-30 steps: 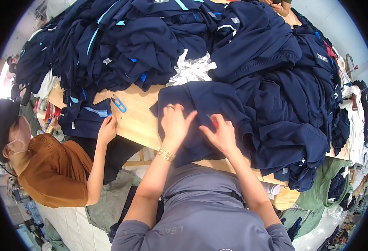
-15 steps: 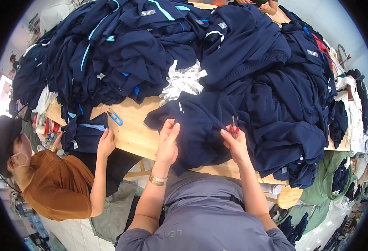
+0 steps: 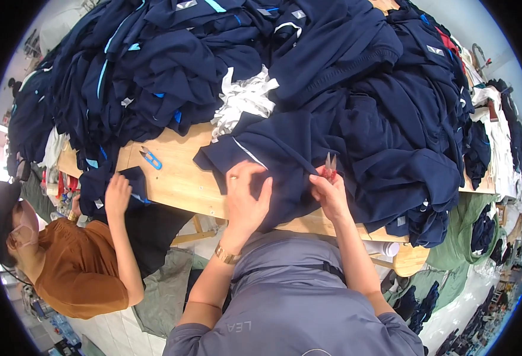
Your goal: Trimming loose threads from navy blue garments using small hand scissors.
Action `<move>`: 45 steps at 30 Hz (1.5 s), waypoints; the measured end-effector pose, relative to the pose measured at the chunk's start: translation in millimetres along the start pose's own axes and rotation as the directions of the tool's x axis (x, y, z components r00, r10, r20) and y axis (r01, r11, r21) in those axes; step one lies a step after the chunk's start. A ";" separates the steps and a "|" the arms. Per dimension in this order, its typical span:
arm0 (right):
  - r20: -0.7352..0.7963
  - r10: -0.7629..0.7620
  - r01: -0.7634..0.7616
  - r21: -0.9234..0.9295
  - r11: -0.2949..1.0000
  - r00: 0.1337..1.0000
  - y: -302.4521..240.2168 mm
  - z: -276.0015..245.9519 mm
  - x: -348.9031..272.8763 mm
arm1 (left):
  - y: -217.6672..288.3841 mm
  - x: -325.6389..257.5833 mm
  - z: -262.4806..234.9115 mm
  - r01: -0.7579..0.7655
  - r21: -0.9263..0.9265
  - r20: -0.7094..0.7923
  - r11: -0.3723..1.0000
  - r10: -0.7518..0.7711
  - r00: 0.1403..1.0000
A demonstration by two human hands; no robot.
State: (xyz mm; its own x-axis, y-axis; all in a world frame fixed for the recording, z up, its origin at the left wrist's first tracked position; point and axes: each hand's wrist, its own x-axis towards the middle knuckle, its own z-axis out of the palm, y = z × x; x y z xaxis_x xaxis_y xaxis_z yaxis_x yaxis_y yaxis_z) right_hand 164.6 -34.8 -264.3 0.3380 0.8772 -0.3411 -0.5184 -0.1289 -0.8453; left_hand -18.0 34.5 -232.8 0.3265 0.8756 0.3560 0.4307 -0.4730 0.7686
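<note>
A navy garment point(image 3: 287, 139) lies in front of me at the table's near edge, with a thin white strip along one edge. My left hand point(image 3: 246, 196) is over its left part, with thumb and fingers apart and curved and nothing seen between them. My right hand point(image 3: 329, 193) is closed around red-handled thread snips point(image 3: 331, 167), blades pointing away from me. Its thumb and fingertip are at a fold of the garment; whether they also pinch the cloth I cannot tell.
Heaped navy garments point(image 3: 172, 65) cover the far side of the wooden table point(image 3: 181, 172). White strips point(image 3: 246, 98) lie bunched in the middle. Blue thread snips point(image 3: 151, 158) rest at the left, near a co-worker in a brown top point(image 3: 89, 267) handling navy cloth.
My left hand has opened from a pinch and turned over the garment. The white strip's line shows longer. The co-worker's hand has lifted off the cloth edge, and the view has shifted slightly.
</note>
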 end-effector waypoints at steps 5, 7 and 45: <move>0.172 0.014 -0.051 0.213 0.976 0.985 -13.6 6.6 -0.4 | 7.9 43.3 12.5 -0.392 0.150 0.190 0.908 0.363 0.912; 0.197 0.012 -0.061 0.247 0.967 0.980 -25.2 7.3 2.4 | 10.7 51.4 9.8 -0.499 0.182 0.262 0.847 0.447 0.855; 0.458 -0.620 0.570 -0.821 -0.022 0.637 -34.0 29.0 -30.8 | 11.0 20.7 10.6 0.635 -0.720 0.572 0.281 -0.278 0.772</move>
State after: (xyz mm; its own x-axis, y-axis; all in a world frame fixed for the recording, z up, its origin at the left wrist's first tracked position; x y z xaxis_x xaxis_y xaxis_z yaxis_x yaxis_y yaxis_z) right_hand 149.1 -44.0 -213.1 0.1767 0.8504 0.4956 0.8492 0.1229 -0.5136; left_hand 2.4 46.4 -222.6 0.6136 0.7513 -0.2432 -0.2772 0.4933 0.8245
